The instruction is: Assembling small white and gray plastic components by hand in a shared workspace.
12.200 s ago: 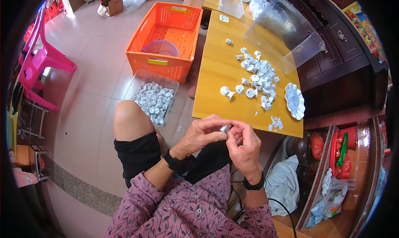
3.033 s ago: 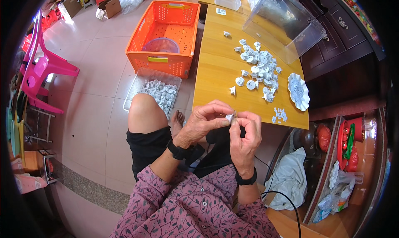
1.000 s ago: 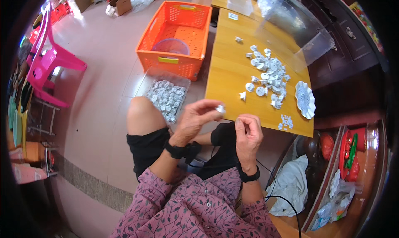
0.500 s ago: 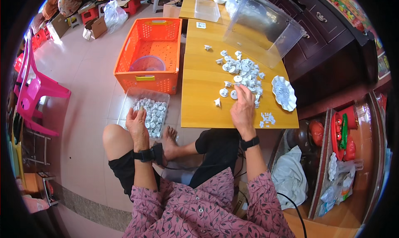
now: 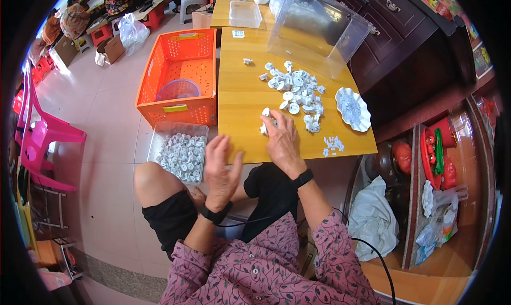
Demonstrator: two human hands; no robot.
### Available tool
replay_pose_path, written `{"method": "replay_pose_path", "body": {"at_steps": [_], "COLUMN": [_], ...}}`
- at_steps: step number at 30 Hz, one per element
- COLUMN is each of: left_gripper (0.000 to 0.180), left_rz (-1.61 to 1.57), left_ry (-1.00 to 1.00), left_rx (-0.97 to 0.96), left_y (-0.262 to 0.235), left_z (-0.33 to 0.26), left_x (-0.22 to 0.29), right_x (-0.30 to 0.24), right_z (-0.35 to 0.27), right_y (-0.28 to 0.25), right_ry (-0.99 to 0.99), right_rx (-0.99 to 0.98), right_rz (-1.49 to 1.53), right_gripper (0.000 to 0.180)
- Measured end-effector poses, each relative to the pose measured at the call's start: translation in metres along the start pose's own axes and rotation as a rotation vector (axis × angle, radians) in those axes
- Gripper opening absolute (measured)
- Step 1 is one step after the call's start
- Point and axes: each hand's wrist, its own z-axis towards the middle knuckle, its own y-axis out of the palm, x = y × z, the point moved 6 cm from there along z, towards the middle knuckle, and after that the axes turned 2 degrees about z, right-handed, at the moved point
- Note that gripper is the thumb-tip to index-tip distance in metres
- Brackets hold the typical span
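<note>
My right hand (image 5: 283, 145) is over the near part of the yellow table (image 5: 239, 100), its fingers bent round a small white round plastic piece (image 5: 265, 112). Another such piece shows partly beneath the fingers. My left hand (image 5: 218, 169), a little smeared by motion, hovers off the table's near left corner with fingers apart and nothing in it. Beyond my right hand lies a loose heap of white plastic pieces (image 5: 298, 84), disc-shaped with short stems. Tiny white parts (image 5: 334, 145) are scattered at the near right edge. A scalloped white plate (image 5: 365, 123) holds small translucent bits.
A clear box (image 5: 205, 132) of similar white pieces stands on the floor, beside an orange crate (image 5: 154, 112) with a purple basket (image 5: 197, 88). A large clear bin (image 5: 340, 65) lies at the table's far right. A pink chair (image 5: 50, 129) stands left; shelves (image 5: 412, 198) are at right.
My right hand has moved left and down from the heap to the loose pieces near the table's front. My left hand has moved right, from over the clear floor box toward the table corner.
</note>
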Motion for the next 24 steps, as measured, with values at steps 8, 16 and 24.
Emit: {"method": "replay_pose_path", "body": {"at_steps": [8, 16, 24], "left_gripper": [0.1, 0.108, 0.103], "left_rz": [0.099, 0.253, 0.305], "left_ry": [0.144, 0.196, 0.22], "left_rx": [-0.281, -0.33, -0.326], "left_y": [0.058, 0.085, 0.084], "left_z": [0.025, 0.036, 0.035], "left_x": [0.015, 0.01, 0.01], "right_x": [0.003, 0.113, 0.12], "right_z": [-0.007, 0.007, 0.007], "right_y": [-0.025, -0.055, -0.017], "right_ry": [-0.074, 0.296, 0.342], "right_rx": [0.045, -0.027, -0.237], "right_rz": [0.187, -0.088, -0.053], "right_gripper": [0.063, 0.079, 0.077]}}
